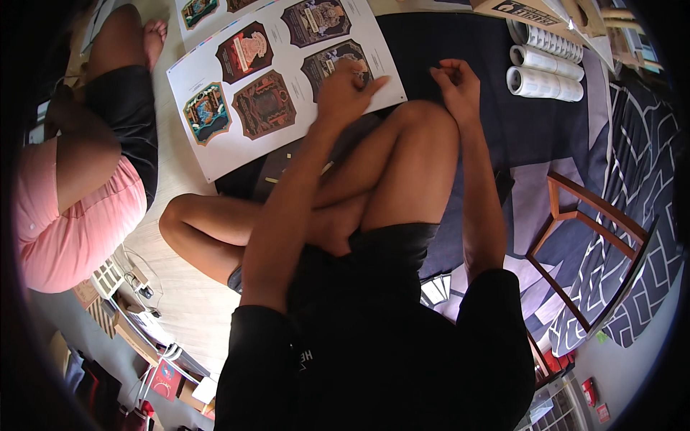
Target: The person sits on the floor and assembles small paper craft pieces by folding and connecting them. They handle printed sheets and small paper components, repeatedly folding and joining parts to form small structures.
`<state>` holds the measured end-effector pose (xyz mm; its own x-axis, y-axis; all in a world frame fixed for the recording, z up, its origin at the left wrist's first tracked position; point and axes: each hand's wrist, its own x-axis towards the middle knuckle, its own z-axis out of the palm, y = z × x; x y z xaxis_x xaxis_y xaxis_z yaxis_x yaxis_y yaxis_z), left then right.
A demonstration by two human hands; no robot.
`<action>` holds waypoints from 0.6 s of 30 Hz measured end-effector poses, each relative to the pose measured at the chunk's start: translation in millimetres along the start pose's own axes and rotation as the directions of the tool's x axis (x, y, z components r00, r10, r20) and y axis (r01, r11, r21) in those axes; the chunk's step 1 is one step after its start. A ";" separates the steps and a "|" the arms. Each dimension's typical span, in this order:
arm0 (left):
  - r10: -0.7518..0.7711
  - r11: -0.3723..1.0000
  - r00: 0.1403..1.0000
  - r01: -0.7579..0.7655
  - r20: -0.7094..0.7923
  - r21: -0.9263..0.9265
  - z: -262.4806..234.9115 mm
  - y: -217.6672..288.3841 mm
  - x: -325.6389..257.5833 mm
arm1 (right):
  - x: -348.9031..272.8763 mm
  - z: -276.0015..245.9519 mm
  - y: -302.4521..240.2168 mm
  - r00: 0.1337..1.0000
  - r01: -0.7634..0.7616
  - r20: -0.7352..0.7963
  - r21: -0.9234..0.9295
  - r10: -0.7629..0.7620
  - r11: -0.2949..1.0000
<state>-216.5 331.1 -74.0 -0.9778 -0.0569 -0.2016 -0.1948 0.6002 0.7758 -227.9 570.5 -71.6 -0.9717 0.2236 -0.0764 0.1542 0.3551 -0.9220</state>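
Observation:
A large white sheet [237,136] printed with several ornate shield-shaped pictures lies on the floor in front of me. My left hand [346,87] rests on its near right corner, fingers curled and pressing on one of the dark pictures. My right hand [456,80] hovers just right of the sheet over a dark mat [431,43], fingers loosely curled with nothing visible in them. My bent knee [420,122] rises between both forearms.
Another person in a pink shirt [72,223] and dark shorts sits at the left. Three white paper rolls [545,63] lie at the upper right beside a cardboard box [528,11]. A wooden frame [589,215] stands on a patterned dark rug at the right. Cables and boxes [144,302] sit lower left.

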 end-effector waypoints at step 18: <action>-0.147 0.838 0.727 0.452 -0.671 0.306 -219.8 -197.2 -59.1 | 3.8 2.9 5.5 0.999 -0.042 0.015 -0.007 0.043 0.999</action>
<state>-137.1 40.7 -83.7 -0.7338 -0.6648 0.1402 -0.5818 0.7214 0.3755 -231.2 570.7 -78.1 -0.9669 0.2247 -0.1213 0.1966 0.3518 -0.9152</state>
